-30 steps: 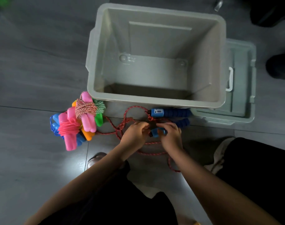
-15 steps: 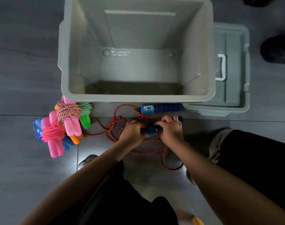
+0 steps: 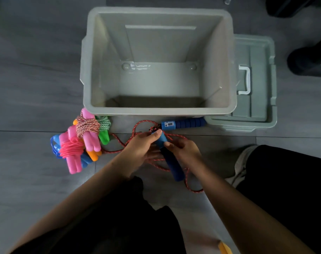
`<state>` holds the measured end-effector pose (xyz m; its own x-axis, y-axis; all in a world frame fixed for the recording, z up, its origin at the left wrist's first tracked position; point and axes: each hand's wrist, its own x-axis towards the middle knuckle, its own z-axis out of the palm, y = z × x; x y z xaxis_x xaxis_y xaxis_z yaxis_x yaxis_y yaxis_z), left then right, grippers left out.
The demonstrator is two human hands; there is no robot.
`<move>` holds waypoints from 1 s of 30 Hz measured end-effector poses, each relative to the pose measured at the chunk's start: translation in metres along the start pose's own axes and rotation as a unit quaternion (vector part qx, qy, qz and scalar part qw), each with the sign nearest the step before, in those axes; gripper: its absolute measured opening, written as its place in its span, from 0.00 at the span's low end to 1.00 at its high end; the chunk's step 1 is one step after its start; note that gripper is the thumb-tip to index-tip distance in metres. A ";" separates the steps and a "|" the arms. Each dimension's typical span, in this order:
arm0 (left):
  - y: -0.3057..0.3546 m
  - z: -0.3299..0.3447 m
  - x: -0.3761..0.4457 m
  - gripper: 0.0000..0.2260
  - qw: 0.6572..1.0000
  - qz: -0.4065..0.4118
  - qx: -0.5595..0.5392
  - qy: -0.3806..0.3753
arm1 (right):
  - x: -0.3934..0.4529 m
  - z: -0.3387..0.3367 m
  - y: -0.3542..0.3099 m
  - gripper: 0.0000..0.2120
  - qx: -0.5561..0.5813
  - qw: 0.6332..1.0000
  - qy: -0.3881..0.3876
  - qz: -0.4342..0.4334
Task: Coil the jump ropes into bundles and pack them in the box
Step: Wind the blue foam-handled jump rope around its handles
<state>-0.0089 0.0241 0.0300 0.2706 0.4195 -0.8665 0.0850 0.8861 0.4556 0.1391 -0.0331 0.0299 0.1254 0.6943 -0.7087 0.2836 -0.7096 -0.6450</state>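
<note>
the box [image 3: 158, 111] is sitting empty and nothing is packed yet. several bundles [image 3: 82, 140] are lying coiled beside it, while the left hand [image 3: 140, 148] and right hand [image 3: 185, 153] are gripping one blue handle [image 3: 168, 154] of the loose red rope [image 3: 130, 142].

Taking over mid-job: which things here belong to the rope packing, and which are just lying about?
Job:
- red rope, loose
- blue handle, held by left hand and right hand
- second blue handle on floor
- coiled bundles
- empty grey box

Lying about:
- box lid
- dark shoe
</note>
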 end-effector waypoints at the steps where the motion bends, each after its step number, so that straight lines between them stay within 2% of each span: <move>1: 0.006 -0.003 -0.009 0.16 1.000 0.012 0.019 -0.013 | -0.007 -0.003 -0.008 0.11 0.016 1.000 -0.002 -0.010; 3: 0.018 -0.007 -0.029 0.12 0.996 0.037 0.073 -0.038 | -0.020 -0.008 -0.024 0.06 0.040 0.998 -0.003 -0.043; 5: 0.032 -0.007 -0.054 0.10 0.990 0.055 0.116 -0.052 | -0.035 -0.010 -0.040 0.07 0.063 0.995 0.005 -0.076; 8: 0.063 -0.007 -0.097 0.14 0.980 0.082 0.167 -0.072 | -0.058 -0.015 -0.063 0.14 0.118 0.983 0.006 -0.142; 9: 0.075 -0.007 -0.114 0.12 0.973 0.096 0.189 -0.095 | -0.067 -0.018 -0.073 0.17 0.130 0.977 -0.005 -0.168; 11: 0.101 -0.006 -0.151 0.11 0.956 0.106 0.239 -0.137 | -0.088 -0.026 -0.097 0.24 0.142 0.967 -0.049 -0.205; 13: 0.123 -0.002 -0.186 0.14 0.946 0.112 0.264 -0.150 | -0.109 -0.036 -0.125 0.26 0.153 0.953 -0.108 -0.236; 15: 0.139 0.007 -0.217 0.14 0.944 0.138 0.265 -0.142 | -0.128 -0.046 -0.152 0.21 0.159 0.937 -0.159 -0.266; 18: 0.155 0.024 -0.257 0.11 0.940 0.196 0.269 -0.075 | -0.159 -0.066 -0.189 0.10 0.114 0.942 -0.138 -0.284; 21: 0.164 0.036 -0.285 0.09 0.944 0.246 0.220 -0.006 | -0.183 -0.096 -0.209 0.16 0.045 0.956 -0.097 -0.274; 24: 0.169 0.044 -0.304 0.12 0.953 0.268 0.137 0.015 | -0.201 -0.132 -0.217 0.16 -0.059 0.957 -0.081 -0.271; 27: 0.170 0.049 -0.312 0.15 0.956 0.293 -0.012 0.028 | -0.217 -0.167 -0.221 0.17 -0.195 0.945 -0.097 -0.244; 30: 0.173 0.048 -0.318 0.15 0.929 0.302 -0.214 0.020 | -0.228 -0.194 -0.220 0.17 -0.271 0.939 -0.095 -0.189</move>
<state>-0.0339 0.0341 0.3943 0.1087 0.8647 -0.4903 -0.4619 0.4807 0.7454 0.2329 -0.0120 0.3893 -0.2388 0.8136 -0.5302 0.7229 -0.2157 -0.6565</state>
